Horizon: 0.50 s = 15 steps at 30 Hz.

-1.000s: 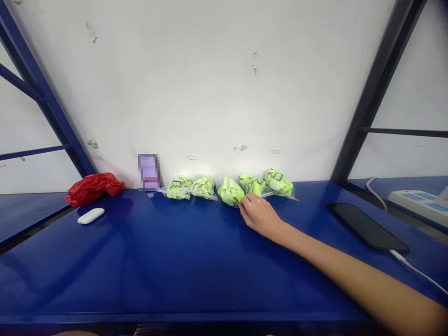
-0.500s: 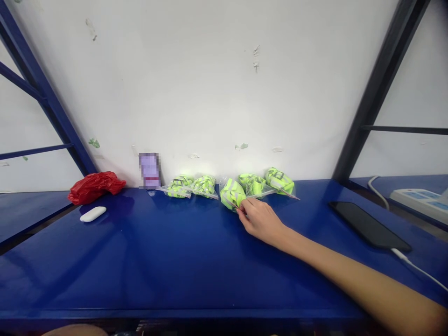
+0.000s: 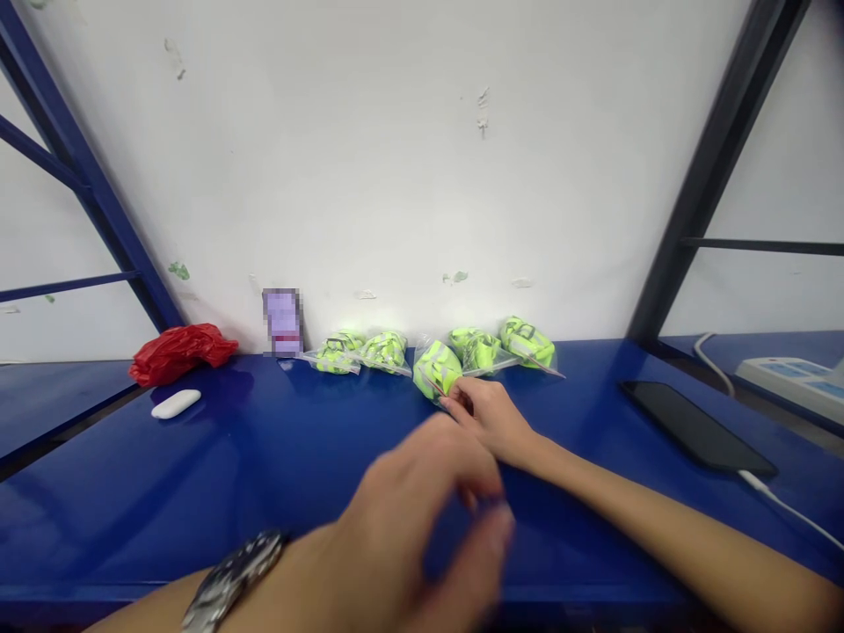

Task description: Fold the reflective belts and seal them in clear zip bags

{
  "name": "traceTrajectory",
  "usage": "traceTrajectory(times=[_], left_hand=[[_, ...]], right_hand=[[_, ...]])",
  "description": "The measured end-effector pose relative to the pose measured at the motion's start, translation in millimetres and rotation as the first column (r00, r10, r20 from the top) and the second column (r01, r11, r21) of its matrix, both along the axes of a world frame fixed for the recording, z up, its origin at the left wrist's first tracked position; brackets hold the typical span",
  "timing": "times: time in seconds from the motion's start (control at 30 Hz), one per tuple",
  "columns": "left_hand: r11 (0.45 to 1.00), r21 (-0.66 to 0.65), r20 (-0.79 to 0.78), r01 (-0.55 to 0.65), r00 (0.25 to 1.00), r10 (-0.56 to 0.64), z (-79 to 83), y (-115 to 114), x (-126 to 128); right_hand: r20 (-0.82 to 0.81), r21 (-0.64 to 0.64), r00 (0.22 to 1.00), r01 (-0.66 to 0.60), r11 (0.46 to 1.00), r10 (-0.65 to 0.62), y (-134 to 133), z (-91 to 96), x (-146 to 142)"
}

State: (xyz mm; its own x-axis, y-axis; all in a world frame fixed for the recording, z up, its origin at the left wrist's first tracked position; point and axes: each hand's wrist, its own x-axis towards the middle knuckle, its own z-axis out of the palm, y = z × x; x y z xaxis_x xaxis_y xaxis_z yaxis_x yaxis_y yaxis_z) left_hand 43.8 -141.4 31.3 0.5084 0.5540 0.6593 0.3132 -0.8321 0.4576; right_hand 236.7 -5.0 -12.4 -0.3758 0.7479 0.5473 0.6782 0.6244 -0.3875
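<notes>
My right hand (image 3: pixel 489 420) pinches the near corner of a clear zip bag (image 3: pixel 437 370) packed with a folded neon-yellow reflective garment. Several similar bags (image 3: pixel 386 352) lie in a row along the wall on either side of it. My left hand (image 3: pixel 422 519) enters from the bottom left, blurred by motion, with a metal wristwatch (image 3: pixel 232 580) on its wrist. Its fingers are partly curled, and it is close to my right hand without touching the bags. I see nothing in it.
The row stands on a blue metal shelf top (image 3: pixel 198 492) against a white wall. On it are a red plastic bag (image 3: pixel 181 353), a white oval object (image 3: pixel 175 403), a pixelated purple card (image 3: pixel 283 323) and a black phone (image 3: pixel 697 428) with a white cable. A power strip (image 3: pixel 791 380) sits beyond.
My left hand has come into view from the bottom left. My right hand has drawn back slightly toward me, pulling the pinched bag a little forward from the wall.
</notes>
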Motion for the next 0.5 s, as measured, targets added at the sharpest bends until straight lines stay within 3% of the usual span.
traceTrajectory(times=[0.1, 0.2, 0.27, 0.37, 0.5], left_hand=[[0.986, -0.027, -0.002, -0.162, 0.987, 0.162, 7.5, 54, 16], [0.951, -0.062, -0.074, -0.304, 0.951, 0.299, -13.4, 110, 14], [0.946, -0.095, -0.147, -0.309, 0.945, 0.293, -32.7, 134, 7], [0.963, -0.128, -0.204, -0.239, 0.956, 0.21, -51.1, 146, 1], [0.969, -0.153, -0.191, -0.195, 0.968, 0.165, -53.2, 141, 6]], right_hand=[[-0.146, -0.078, 0.986, -0.091, 0.993, 0.079, 1, 2.5, -1], [-0.203, -0.121, 0.972, -0.146, 0.982, 0.12, 3, 3.7, 0], [-0.217, -0.143, 0.967, -0.164, 0.976, 0.13, 5, 3.0, 0], [-0.224, -0.152, 0.964, -0.183, 0.971, 0.146, 7, 1.5, 0], [-0.211, -0.146, 0.959, -0.22, 0.964, 0.187, 7, 2.5, 1]])
